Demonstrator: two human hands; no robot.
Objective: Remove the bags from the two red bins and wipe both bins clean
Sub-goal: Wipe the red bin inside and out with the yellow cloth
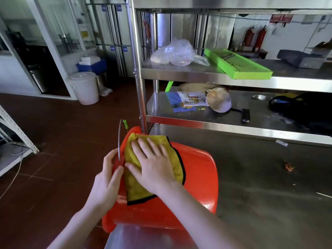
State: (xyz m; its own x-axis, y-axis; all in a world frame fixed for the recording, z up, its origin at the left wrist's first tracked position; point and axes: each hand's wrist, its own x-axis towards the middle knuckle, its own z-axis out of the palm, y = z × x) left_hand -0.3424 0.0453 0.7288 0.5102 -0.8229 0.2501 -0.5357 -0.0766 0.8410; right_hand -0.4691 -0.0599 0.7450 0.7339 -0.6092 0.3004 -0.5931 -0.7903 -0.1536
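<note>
Red bin point(197, 177) (on its side): left hand point(106, 180) grips its rim, right hand point(152, 164) flat on yellow cloth point(133, 189).

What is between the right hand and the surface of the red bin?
A yellow cloth with black edging: in the head view the right hand presses flat on it, against the red bin.

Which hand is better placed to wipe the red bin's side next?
Right. The right hand lies flat on the yellow cloth on the red bin; the left hand grips its rim, steadying it.
</note>
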